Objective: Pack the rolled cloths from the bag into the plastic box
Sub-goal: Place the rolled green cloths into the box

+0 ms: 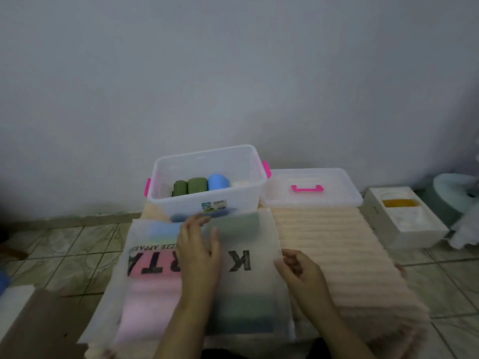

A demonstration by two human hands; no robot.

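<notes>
Two hands on the translucent bag (pixel 233 294) at lower centre: left hand (pixel 198 252) flat and unclenched, right hand (pixel 298 270) pinching its right edge, plastic box (pixel 207 203) just above.

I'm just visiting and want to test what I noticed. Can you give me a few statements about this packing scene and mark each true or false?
1. The plastic box already holds rolled cloths. True.
2. The lid is on the box. False: it lies beside it, to the right.
3. The left hand rests on the bag. True.
4. The box clips are green. False: they are pink.
5. The right hand is at the bag's right edge. True.
</notes>
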